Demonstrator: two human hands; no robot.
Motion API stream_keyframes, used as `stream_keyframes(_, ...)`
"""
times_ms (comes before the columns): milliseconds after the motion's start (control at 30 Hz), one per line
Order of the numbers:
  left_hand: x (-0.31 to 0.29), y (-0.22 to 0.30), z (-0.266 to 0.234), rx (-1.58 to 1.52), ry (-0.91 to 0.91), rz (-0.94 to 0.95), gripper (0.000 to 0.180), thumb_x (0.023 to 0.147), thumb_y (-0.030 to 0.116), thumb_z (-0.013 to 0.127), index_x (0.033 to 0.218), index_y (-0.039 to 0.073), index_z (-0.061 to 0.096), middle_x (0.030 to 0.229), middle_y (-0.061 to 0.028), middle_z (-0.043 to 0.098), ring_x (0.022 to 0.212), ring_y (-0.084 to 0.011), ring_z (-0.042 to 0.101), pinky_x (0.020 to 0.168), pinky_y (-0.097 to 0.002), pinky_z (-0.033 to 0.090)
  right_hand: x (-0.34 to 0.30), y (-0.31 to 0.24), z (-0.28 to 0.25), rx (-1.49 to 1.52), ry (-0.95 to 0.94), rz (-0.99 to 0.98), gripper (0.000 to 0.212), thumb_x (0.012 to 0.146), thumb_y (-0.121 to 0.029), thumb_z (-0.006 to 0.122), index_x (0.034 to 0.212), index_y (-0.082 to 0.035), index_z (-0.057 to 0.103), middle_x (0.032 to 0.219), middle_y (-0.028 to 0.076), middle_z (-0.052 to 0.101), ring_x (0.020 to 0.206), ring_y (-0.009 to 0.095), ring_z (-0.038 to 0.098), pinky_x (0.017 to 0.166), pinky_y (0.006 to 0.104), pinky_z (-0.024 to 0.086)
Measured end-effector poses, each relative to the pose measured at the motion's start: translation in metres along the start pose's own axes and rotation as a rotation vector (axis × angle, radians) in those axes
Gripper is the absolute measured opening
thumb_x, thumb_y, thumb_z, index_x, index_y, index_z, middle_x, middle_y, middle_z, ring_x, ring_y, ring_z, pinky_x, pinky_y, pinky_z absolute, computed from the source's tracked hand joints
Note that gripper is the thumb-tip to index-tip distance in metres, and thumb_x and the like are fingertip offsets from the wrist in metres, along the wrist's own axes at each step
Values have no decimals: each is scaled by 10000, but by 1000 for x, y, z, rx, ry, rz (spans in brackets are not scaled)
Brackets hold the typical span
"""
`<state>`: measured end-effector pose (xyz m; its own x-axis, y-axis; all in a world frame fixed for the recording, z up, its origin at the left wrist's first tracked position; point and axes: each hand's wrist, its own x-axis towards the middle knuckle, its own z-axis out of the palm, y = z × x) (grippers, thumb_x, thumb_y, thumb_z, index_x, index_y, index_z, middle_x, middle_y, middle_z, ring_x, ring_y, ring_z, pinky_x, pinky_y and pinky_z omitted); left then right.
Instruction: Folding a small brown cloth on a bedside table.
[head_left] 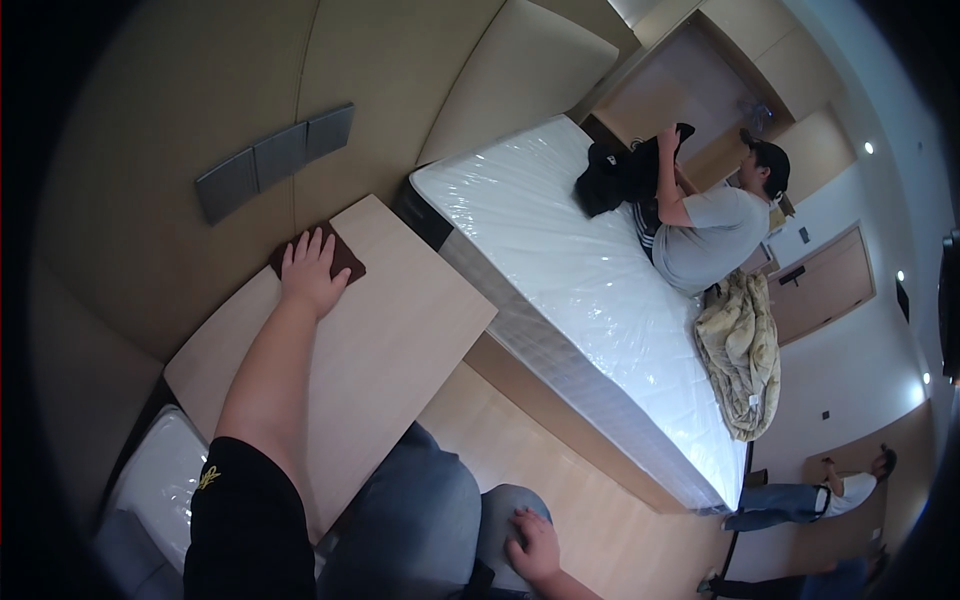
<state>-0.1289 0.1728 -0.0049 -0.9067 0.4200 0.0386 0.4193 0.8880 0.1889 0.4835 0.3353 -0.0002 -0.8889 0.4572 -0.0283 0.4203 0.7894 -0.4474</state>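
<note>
My left hand point(312, 272) lies flat, fingers spread, on a folded dark brown cloth point(350, 262). Beneath the cloth is the light wood tabletop point(400, 310), near its far edge by the wall. The palm presses the cloth down without the fingers wrapping round it. My right hand point(534, 545) rests on my bent knee, on grey-blue trousers point(410, 510). Its fingers are loosely bent and slightly apart, with nothing seen in them.
Beside the table stands a bed with a plastic-wrapped white mattress point(560, 250). A person point(710, 230) sits on it holding dark clothing, near a crumpled beige quilt point(740, 350). Grey wall panels point(280, 155) are above the table. Another person point(810, 498) stands farther right.
</note>
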Motion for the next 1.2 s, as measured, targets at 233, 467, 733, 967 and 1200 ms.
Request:
stream_keyframes(233, -105, -21, -6, -29, -6, -10, 832, 1023, 502, 587, 1707, 92, 347, 1804, -145, 260, 1671, -330, 204, 1364, -538, 113, -18, 6, 2, -3, 72, -2, 406, 837, -239, 721, 1188, -39, 753, 1364, 195, 729, 1363, 409, 625, 1171, 507, 464)
stream_keyframes(467, -235, -21, -18, -55, -13, -4, 830, 1014, 463, 602, 1693, 48, 362, 1796, -193, 254, 1664, -373, 204, 1355, -565, 108, -43, 15, 3, 8, 118, 12, 398, 861, -258, 688, 1191, -46, 755, 1414, 182, 706, 1415, 392, 591, 1207, 512, 424)
stream_keyframes(733, -315, -35, 2, -265, -13, 30, 696, 1044, 407, 611, 1629, 57, 473, 1766, -173, 337, 1669, -394, 189, 1349, -598, 74, -35, 22, 1, 112, 13, -230, 287, 881, -213, 707, 1139, -93, 749, 1334, 122, 718, 1423, 391, 569, 1221, 611, 374)
stream_keyframes(967, -408, 95, -159, -1535, -609, 469, 519, 1113, 307, 626, 1529, 9, 540, 1436, -111, 652, 1350, -207, 592, 1173, -370, 445, -33, -162, -126, 6, 124, -997, 203, 879, -232, 743, 1052, -130, 713, 1229, 51, 694, 1385, 281, 595, 1167, 585, 337)
stream_keyframes(1200, -472, 131, -243, -1274, -454, 781, 352, 887, 52, 777, 1223, -8, 688, 1116, -100, 731, 1038, -189, 704, 924, -327, 555, -39, -190, -148, -7, 259, -1213, 115, 790, -226, 751, 861, -156, 694, 1141, 24, 693, 1217, 201, 629, 1062, 498, 363)
